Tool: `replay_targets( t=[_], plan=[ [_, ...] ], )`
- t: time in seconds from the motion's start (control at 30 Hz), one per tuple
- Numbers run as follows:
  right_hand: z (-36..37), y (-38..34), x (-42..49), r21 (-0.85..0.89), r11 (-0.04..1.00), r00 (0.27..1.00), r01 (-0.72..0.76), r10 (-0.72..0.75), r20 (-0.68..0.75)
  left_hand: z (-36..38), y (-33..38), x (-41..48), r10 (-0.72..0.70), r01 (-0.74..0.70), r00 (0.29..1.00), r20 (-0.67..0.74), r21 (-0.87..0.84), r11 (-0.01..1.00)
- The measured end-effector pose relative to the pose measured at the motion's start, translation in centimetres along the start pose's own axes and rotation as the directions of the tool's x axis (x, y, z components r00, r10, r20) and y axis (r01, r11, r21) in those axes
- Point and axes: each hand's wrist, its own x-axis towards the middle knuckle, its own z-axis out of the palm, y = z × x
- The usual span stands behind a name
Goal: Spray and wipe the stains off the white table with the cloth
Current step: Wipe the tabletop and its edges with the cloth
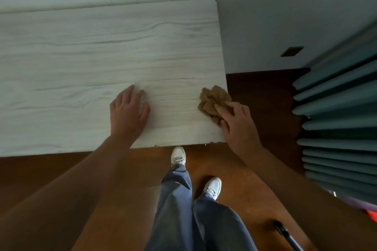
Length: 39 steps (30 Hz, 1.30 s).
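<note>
Cloth (212,98) location: on the white table (102,47), at the right edge, close to the near right corner. The cloth is brown and bunched into a wad, not spread flat. Its longer dimension runs roughly from near to far, along the table's right edge. Its far end touches that edge.

Right hand (238,126): it grips the near part of the cloth. The fingers curl over the top of the wad and the thumb closes on its near side. The wrist and forearm cross the table's near right corner, which is hidden beneath them.

Left hand (127,112): it lies palm down on the tabletop. The fingers are straight and slightly spread, pointing away from the person. It holds nothing. It is well apart from the cloth, to the left of it, with bare tabletop between the two hands.

Table orientation: the long axis runs left to right across the view, and the wood-grain pattern runs the same way. The far edge lies against a pale wall (265,16). Small brown marks show along the near edge (157,145).

Surroundings: the person stands on a brown floor (126,169) in blue trousers (177,199) and white shoes (178,156). A pleated teal curtain (336,108) hangs at the right.
</note>
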Motion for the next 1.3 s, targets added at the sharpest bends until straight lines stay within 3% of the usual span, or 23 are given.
replay_targets(
  t=[0.1,0.27,0.37,0.5,0.8,0.93,1.3],
  plan=[
    [-0.1,-0.6,-2.7,-0.011,1.0,1.0,-0.013,0.013,0.005,-0.4,-1.6,-3.9,-0.033,0.032,0.999,0.041,0.031,0.999],
    [-0.4,-2.0,-6.0,-0.051,0.997,0.996,-0.064,0.066,0.054,-1.2,-4.0,-7.4,0.012,-0.033,0.978,0.209,0.096,0.995],
    [-0.6,-3.0,-6.0,-0.048,0.988,0.984,-0.15,0.154,0.093,-2.3,-5.2,-7.5,-0.003,-0.01,0.983,0.182,0.068,0.998],
    [-0.2,-5.0,-5.3,-0.047,0.955,0.955,-0.291,0.293,0.037,-3.9,-9.1,-6.4,0.028,-0.037,0.993,0.115,0.079,0.996],
    [2.8,-10.4,-4.9,-0.123,0.794,0.803,-0.595,0.579,-0.14,-5.9,-24.5,-4.6,0.011,-0.019,0.993,0.121,0.064,0.998],
    [3.4,-12.0,-4.7,-0.116,0.784,0.789,-0.61,0.587,-0.181,-5.6,-27.9,-4.9,0.097,-0.106,0.989,0.112,0.075,0.992],
    [7.1,-20.1,-3.7,-0.026,0.841,0.838,-0.541,0.535,-0.108,-4.5,-27.6,-5.3,0.083,-0.084,0.996,0.042,0.043,0.996]
  ],
)
